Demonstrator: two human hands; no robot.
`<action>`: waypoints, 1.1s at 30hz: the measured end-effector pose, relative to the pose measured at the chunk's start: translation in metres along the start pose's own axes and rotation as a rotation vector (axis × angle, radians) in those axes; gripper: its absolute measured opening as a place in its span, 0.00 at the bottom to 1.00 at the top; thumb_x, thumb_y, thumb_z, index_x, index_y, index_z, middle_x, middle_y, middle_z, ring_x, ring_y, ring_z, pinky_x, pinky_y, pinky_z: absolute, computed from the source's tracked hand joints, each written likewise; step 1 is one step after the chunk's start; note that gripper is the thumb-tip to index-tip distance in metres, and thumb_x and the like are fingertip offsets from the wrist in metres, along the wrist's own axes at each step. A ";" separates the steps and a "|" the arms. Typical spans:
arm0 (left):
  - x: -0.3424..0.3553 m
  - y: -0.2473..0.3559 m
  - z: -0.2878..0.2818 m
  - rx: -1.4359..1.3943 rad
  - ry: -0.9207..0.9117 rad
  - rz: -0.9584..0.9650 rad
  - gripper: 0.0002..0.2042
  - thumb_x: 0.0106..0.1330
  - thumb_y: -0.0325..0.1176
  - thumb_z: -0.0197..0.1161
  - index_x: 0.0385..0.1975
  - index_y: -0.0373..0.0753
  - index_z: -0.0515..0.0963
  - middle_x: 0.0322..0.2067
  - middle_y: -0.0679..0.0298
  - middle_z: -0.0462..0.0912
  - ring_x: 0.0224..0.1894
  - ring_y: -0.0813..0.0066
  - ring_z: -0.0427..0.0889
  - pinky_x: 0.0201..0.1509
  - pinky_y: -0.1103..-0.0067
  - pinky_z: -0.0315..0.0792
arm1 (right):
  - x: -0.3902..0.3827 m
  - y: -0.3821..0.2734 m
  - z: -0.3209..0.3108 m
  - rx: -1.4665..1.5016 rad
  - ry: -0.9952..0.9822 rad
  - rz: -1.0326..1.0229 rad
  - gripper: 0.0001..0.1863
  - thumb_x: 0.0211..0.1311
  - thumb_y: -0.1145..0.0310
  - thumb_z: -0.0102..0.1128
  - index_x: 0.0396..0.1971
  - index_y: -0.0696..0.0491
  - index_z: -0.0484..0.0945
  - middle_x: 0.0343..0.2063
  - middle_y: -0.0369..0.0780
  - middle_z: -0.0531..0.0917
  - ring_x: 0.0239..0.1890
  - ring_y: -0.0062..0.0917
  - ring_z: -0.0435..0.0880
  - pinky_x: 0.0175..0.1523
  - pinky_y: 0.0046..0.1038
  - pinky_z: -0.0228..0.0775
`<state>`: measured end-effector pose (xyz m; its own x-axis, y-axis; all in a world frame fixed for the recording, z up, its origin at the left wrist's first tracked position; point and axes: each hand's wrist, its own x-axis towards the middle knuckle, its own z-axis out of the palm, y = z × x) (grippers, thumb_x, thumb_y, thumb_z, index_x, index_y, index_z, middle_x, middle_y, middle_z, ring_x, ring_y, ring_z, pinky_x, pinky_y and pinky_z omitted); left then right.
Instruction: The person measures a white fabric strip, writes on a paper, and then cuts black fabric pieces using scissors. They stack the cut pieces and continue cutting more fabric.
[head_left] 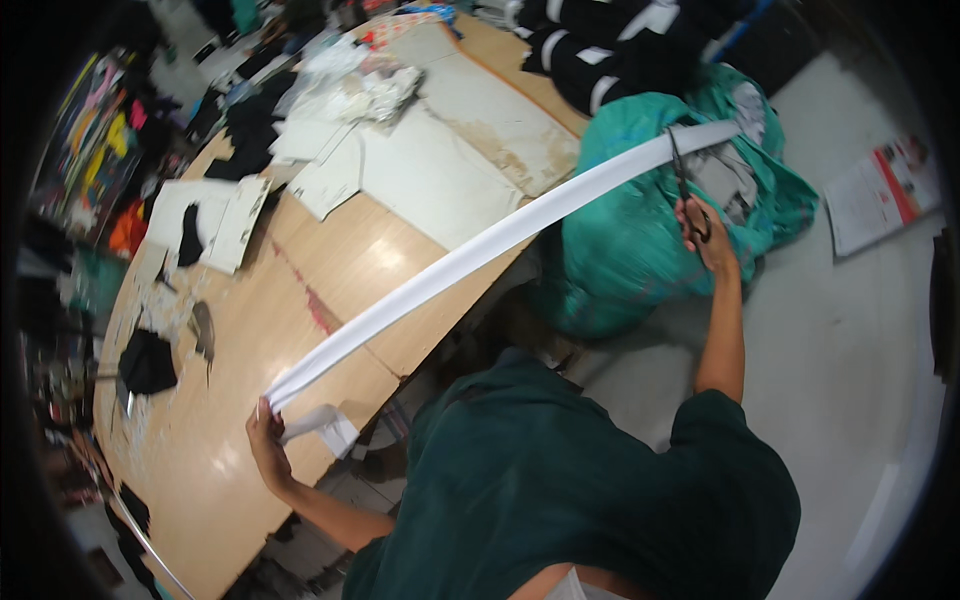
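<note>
A long white fabric strip (480, 237) stretches taut across the view, from the table's near left up to a green plastic sack (615, 240) at the right. My left hand (266, 440) is closed on the strip's lower end, and a short tail of it hangs below over the table edge. In my right hand (706, 235) are dark scissors (683, 180), held by their handles. Their blades point up and meet the strip near the mouth of the sack. Whether the blades are apart or together is too small to tell.
The wooden table (300, 300) curves along my left. White card sheets (430, 190), clear plastic wrapping (350, 85) and a black cloth piece (147, 362) lie on it. Black and white bundles (600, 50) stand behind the sack. A printed carton (880, 195) rests at the right.
</note>
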<state>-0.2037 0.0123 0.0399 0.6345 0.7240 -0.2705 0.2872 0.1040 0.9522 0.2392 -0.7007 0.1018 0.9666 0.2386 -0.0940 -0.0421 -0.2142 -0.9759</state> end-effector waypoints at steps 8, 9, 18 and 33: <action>-0.014 0.039 -0.020 0.309 0.093 -0.015 0.24 0.84 0.55 0.56 0.35 0.39 0.83 0.25 0.76 0.70 0.29 0.86 0.64 0.34 0.82 0.58 | -0.006 -0.009 0.115 -0.254 0.063 -0.022 0.21 0.71 0.52 0.74 0.49 0.54 0.79 0.33 0.31 0.78 0.26 0.12 0.73 0.26 0.20 0.65; -0.016 0.049 -0.022 0.393 0.077 -0.014 0.25 0.85 0.54 0.55 0.36 0.37 0.84 0.25 0.75 0.70 0.29 0.86 0.64 0.34 0.82 0.58 | -0.001 0.002 0.142 -0.291 0.006 -0.003 0.23 0.70 0.52 0.75 0.51 0.54 0.79 0.34 0.32 0.79 0.28 0.13 0.75 0.28 0.21 0.67; -0.047 0.149 -0.016 0.228 -0.016 0.278 0.29 0.88 0.55 0.48 0.47 0.34 0.87 0.24 0.70 0.79 0.25 0.86 0.67 0.32 0.84 0.61 | 0.060 0.163 0.375 -0.687 -0.212 -0.252 0.37 0.60 0.69 0.79 0.66 0.59 0.70 0.56 0.51 0.73 0.60 0.47 0.77 0.66 0.42 0.72; -0.086 0.239 -0.018 -0.351 -0.651 0.460 0.34 0.88 0.50 0.37 0.36 0.26 0.83 0.29 0.43 0.89 0.32 0.57 0.91 0.40 0.71 0.84 | -0.039 -0.108 0.557 0.260 -1.296 -0.489 0.28 0.87 0.49 0.48 0.70 0.54 0.76 0.61 0.44 0.85 0.65 0.31 0.80 0.73 0.34 0.67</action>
<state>-0.2024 -0.0123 0.2935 0.9480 0.2235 0.2266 -0.2684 0.1789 0.9466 0.0648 -0.1591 0.1009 -0.0129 0.9578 0.2872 0.0426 0.2875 -0.9568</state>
